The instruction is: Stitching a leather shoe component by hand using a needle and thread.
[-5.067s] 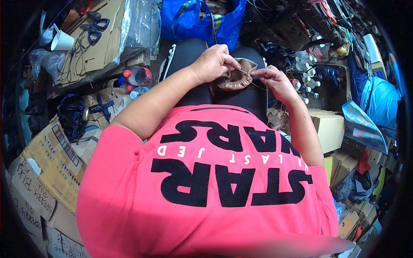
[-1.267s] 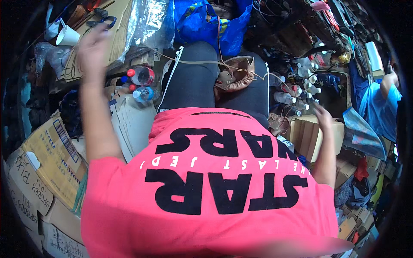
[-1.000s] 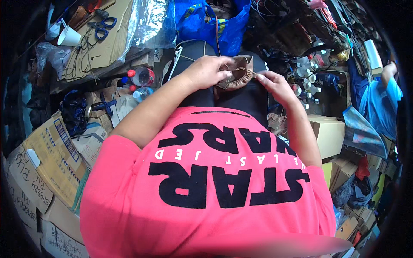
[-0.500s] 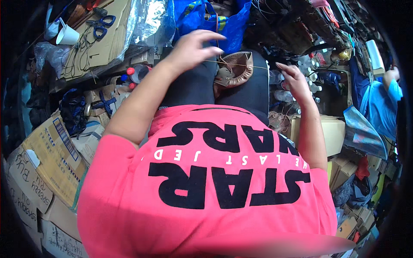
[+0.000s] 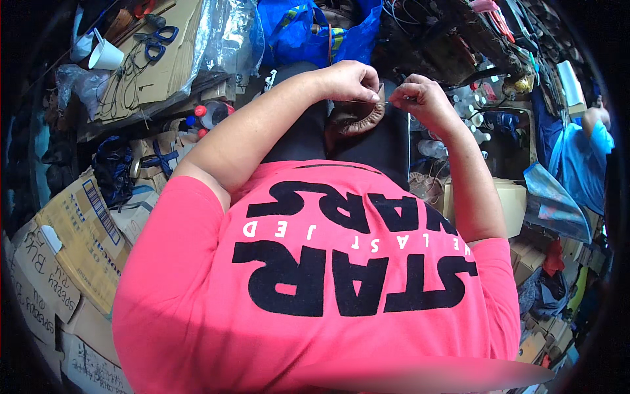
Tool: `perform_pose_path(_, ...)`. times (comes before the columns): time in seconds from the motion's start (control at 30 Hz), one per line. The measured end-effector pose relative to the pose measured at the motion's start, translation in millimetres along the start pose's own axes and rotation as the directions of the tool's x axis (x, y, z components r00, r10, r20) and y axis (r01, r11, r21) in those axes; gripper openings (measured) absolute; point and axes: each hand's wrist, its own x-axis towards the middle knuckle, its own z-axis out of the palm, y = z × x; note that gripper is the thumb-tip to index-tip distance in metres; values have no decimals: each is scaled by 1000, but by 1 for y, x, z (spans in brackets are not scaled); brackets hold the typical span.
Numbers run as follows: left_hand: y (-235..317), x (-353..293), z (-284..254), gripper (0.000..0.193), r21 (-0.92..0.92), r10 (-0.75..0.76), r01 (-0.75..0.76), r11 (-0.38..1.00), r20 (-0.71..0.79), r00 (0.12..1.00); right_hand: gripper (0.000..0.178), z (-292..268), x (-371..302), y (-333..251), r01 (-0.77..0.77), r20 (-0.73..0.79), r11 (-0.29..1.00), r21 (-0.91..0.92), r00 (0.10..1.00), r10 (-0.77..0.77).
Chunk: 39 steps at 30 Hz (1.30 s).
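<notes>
A brown leather shoe upper [image 5: 354, 123] with a puckered, stitched rim rests between my knees, its top partly hidden by my hands. My left hand [image 5: 351, 80] is over its far edge, thumb and fingertips pinched on a thin thread [image 5: 386, 103]. Just to the right, my right hand [image 5: 423, 98] also pinches, its fingertips close to the left ones at the shoe's right edge. A short length of thread shows between them. Whether a needle is in either hand is too small to see.
A blue bag [image 5: 315, 33] lies beyond my knees. At the left are scissors [image 5: 157, 43], a white cup [image 5: 105, 54] and cardboard sheets [image 5: 167, 65]. Plastic bottles [image 5: 213, 115] stand by both legs. Cardboard boxes [image 5: 82, 230] fill the lower left. Another person in blue [image 5: 584, 157] is at far right.
My hands were wide apart with the thread stretched across the shoe upper. Both have come together at its right edge, the left moving right and the right moving left.
</notes>
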Motion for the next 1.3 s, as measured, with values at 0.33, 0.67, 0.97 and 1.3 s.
perform_pose_path(0.33,-11,6,13,16,-425,-68,125,896,147,987,13,9,1,6,101,13,990,98,995,-102)
perform_pose_path(0.67,-16,1,14,29,-629,-131,279,725,271,954,16,36,-29,-2,-8,-191,993,117,981,31)
perform_pose_path(0.97,-20,6,19,35,-632,-77,297,716,351,933,19,28,-30,-21,7,-154,990,-142,988,-29)
perform_pose_path(1.3,-20,8,22,31,-555,-71,287,781,377,924,17,9,-9,-61,58,153,802,-594,987,43)
